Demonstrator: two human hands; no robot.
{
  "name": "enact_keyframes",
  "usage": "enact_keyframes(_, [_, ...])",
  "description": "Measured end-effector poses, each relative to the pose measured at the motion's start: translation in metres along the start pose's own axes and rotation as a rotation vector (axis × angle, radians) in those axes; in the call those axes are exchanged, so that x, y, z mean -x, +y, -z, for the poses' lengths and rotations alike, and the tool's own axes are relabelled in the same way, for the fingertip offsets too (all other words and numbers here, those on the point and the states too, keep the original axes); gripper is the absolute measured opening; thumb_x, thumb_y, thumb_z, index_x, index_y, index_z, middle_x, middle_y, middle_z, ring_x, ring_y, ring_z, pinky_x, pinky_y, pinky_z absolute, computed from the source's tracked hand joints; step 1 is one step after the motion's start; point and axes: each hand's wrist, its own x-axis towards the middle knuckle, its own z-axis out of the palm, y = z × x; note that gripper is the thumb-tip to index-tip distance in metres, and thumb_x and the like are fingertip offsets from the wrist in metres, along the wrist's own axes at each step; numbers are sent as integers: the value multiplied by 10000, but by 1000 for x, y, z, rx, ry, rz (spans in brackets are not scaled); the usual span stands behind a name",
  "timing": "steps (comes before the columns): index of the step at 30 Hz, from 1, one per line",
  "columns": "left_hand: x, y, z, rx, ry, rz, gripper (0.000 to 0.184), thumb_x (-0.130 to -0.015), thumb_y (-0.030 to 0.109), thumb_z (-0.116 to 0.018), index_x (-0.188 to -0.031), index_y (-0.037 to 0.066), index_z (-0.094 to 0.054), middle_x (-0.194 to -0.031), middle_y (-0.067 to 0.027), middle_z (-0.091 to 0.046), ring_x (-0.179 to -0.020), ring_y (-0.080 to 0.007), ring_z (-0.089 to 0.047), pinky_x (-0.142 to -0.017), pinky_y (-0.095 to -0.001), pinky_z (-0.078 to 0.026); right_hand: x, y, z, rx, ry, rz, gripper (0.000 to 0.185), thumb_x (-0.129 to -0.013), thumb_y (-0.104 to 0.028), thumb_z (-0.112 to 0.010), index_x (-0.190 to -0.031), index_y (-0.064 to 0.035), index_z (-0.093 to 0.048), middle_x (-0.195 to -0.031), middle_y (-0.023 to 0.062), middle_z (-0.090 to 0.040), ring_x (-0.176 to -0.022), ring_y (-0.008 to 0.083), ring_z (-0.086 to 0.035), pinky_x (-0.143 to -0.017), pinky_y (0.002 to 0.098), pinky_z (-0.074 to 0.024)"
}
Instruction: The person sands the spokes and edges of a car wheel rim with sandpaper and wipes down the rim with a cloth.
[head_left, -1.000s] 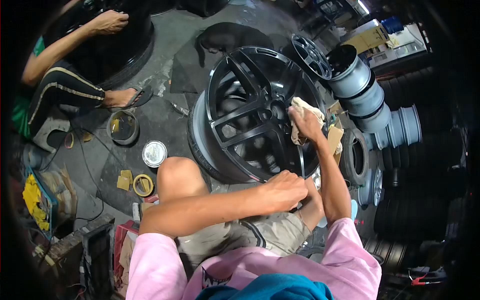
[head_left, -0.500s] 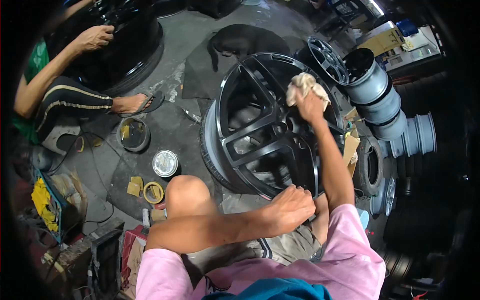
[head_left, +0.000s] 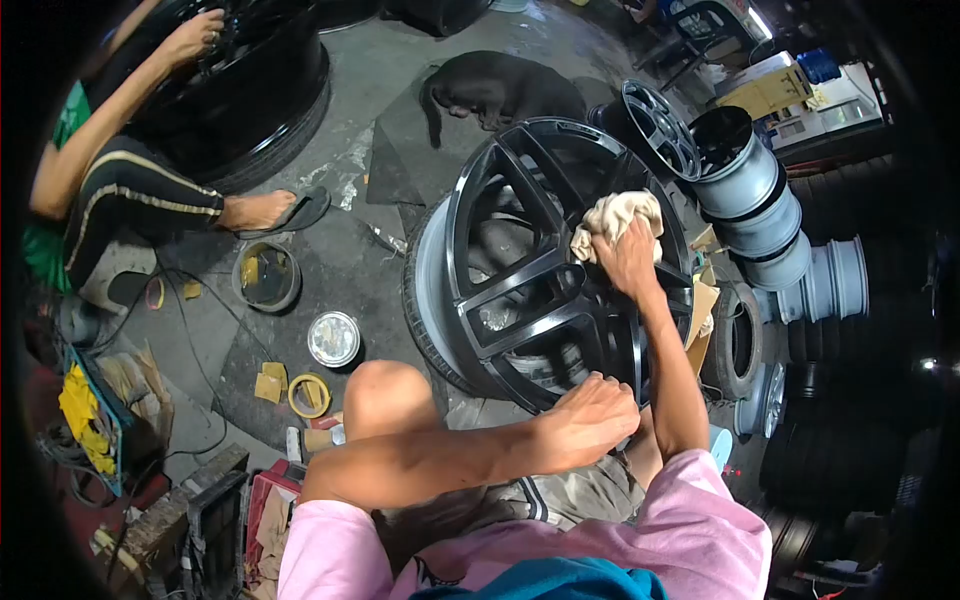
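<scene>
A large black wheel rim (head_left: 540,270) with wide spokes leans upright in front of my knees, a tire behind its lower left edge. My right hand (head_left: 628,258) presses a cream cloth (head_left: 622,215) against the spokes on the right side of the rim, fingers wrapped over it. Near the rim's bottom edge rests my left hand (head_left: 588,420), its fingers curled closed; whatever they hold, if anything, is hidden beneath them.
At the upper left a co-worker's hand (head_left: 195,38) is at another black wheel (head_left: 250,110). A dog (head_left: 510,88) lies behind the rim. Left are a tin (head_left: 333,339), a tape roll (head_left: 309,396) and a bowl (head_left: 266,277). Silver rims (head_left: 750,205) stand right.
My right hand and the cloth have moved over the spokes, up and then slightly down toward the hub. The co-worker's hand has shifted up onto the other wheel. The view has shifted slightly.
</scene>
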Motion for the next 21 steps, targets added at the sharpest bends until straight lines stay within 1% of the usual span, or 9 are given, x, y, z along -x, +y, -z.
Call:
enact_keyframes(5, [22,7,-12,-37,426,-183,93,-880,80,-630,-826,59,-556,-864,-112,-524,-843,-266,-521,-767,-391,-400,6,-29,60,-628,-95,-83,343,-956,-211,-616,-1223,-8,-689,-1183,244,-698,-1155,409,-657,-1040,481,-484])
enact_keyframes(6, [23,8,-14,-43,432,-181,93,-880,80,-630,-826,59,-556,-864,-112,-524,-843,-266,-521,-767,-391,-400,0,-33,68,-906,-118,-434,302,-988,-197,-575,-1206,-39,-712,-1175,185,-731,-1122,368,-697,-1027,447,-511])
enact_keyframes(7, [22,9,-16,-21,355,-155,83,-881,81,-628,-834,56,-565,-873,-117,-535,-846,-269,-530,-768,-394,-402,-13,-29,71,-453,85,-76,330,-957,-207,-611,-1212,-24,-712,-1173,188,-730,-1105,375,-694,-1020,462,-514])
enact_keyframes(9, [21,11,-18,2,275,-128,73,-881,82,-627,-841,54,-573,-883,-121,-547,-849,-273,-539,-769,-398,-404,-29,-49,70,-307,-121,139,406,-933,-269,-659,-1228,8,-697,-1198,241,-696,-1132,408,-667,-1026,478,-506])
enact_keyframes(12, [19,12,-17,-7,149,-85,73,-864,101,-653,-872,48,-604,-889,-121,-561,-856,-273,-550,-777,-405,-403,-67,-36,-13,61,75,295,457,-964,-412,-643,-1085,27,-690,-1166,288,-659,-1061,444,-664,-880,525,-542])
enact_keyframes(14, [23,11,-17,-59,211,-124,82,-823,100,-695,-871,35,-680,-873,-126,-631,-862,-287,-626,-767,-408,-451,-124,-59,-11,37,-239,336,352,-1059,-365,-506,-1249,-105,-649,-918,273,-687,-846,468,-668,-767,537,-537])
enact_keyframes(17, [7,14,-14,-65,-77,41,96,-772,91,-736,-849,34,-746,-855,-134,-702,-864,-293,-706,-747,-413,-506,-188,-80,-36,402,-140,448,348,-1077,-385,-457,-1382,-266,-579,-875,261,-695,-813,481,-700,-713,564,-563])
enact_keyframes(20, [7,12,-7,-27,-129,70,118,-779,62,-716,-836,-37,-747,-891,-202,-698,-883,-333,-710,-747,-443,-539,-211,-30,-61,72,-88,-81,485,-1048,-518,-443,-1224,-118,-654,-929,287,-719,-920,427,-734,-824,521,-580])
enact_keyframes(21, [6,10,-1,-46,-157,82,128,-766,49,-719,-852,-40,-751,-909,-207,-704,-902,-332,-715,-753,-440,-544,-204,-34,-29,23,-62,-279,778,-1027,-673,-424,-978,23,-771,-982,315,-733,-1001,411,-738,-916,503,-572])
